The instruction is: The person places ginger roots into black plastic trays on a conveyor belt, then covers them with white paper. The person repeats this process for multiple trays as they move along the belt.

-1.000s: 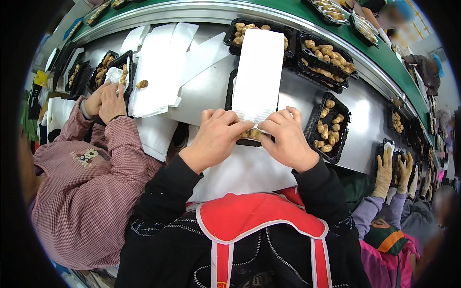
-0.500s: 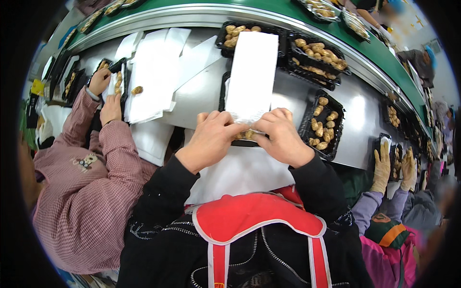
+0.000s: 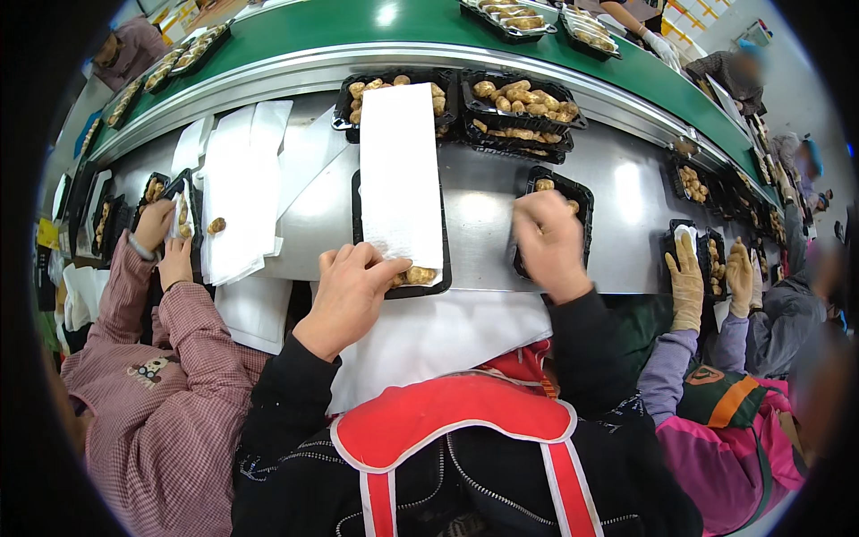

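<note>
My left hand (image 3: pixel 352 291) has its bent fingers pressed together on the near end of a long white paper sheet (image 3: pixel 400 170). The sheet lies lengthwise over a black plastic tray (image 3: pixel 445 237), its far end reaching onto another tray behind. Some brown, lumpy produce pieces (image 3: pixel 416 276) show at the tray's near end, beside my left fingertips. Over a second black tray (image 3: pixel 583 219) to the right is my right hand (image 3: pixel 557 246), its fingers smeared by motion. It hides most of that tray's contents, and whether it holds a piece cannot be seen.
Filled black trays (image 3: pixel 523 121) stand stacked at the back against the metal rail of a green conveyor (image 3: pixel 376 27). White sheets (image 3: pixel 242 188) lie to the left, with a loose piece (image 3: pixel 216 225) on them. Co-workers' hands work at trays on both sides, including a gloved hand (image 3: pixel 687 282).
My right hand has left the near edge of the sheet and moved right, over the second tray. My left hand stays at the sheet. The whole view has shifted somewhat.
</note>
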Demonstrator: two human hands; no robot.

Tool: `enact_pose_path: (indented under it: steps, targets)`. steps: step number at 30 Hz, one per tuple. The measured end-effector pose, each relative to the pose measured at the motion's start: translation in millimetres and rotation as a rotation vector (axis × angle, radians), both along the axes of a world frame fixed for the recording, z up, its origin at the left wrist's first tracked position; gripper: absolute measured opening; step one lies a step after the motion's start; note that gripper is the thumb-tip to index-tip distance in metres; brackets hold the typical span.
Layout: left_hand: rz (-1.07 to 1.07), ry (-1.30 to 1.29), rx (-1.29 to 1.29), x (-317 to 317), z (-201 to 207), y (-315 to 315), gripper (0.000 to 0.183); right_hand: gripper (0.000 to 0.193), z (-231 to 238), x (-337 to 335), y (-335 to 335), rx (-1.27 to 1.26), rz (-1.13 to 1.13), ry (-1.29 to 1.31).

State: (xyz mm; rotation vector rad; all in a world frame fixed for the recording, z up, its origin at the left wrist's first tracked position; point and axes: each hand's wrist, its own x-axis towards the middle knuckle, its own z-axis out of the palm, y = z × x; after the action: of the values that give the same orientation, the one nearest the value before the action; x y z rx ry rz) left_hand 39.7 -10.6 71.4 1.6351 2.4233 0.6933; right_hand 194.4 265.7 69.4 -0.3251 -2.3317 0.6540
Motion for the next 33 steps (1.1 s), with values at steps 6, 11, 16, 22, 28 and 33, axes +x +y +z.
enact_pose_path:
  steps: [6,11,16,22,28,33]
  targets:
    - [0.002,-0.013,0.007,0.7,-0.2,-0.4,0.035,0.015,-16.0,26.1,59.3,0.198,-0.368,-0.372]
    - [0.002,-0.008,-0.01,0.2,0.8,-0.5,0.035,0.022,-26.9,9.4,56.8,0.158,-0.345,-0.516]
    - [0.0,-0.013,-0.012,0.5,1.4,-1.4,0.036,0.029,-29.3,-1.6,53.0,-0.044,-0.397,-0.585]
    - [-0.006,-0.015,0.004,0.7,0.2,-1.6,0.035,0.024,-20.0,4.5,45.1,-0.353,-0.427,-0.371]
    - [0.004,0.004,-0.005,2.0,-0.6,-2.9,0.035,0.017,-8.1,16.0,38.3,-0.873,-0.147,-0.046]
    - [0.003,0.032,0.036,3.1,-1.9,-3.8,0.038,0.019,19.3,-9.0,0.5,-1.106,0.197,0.027]
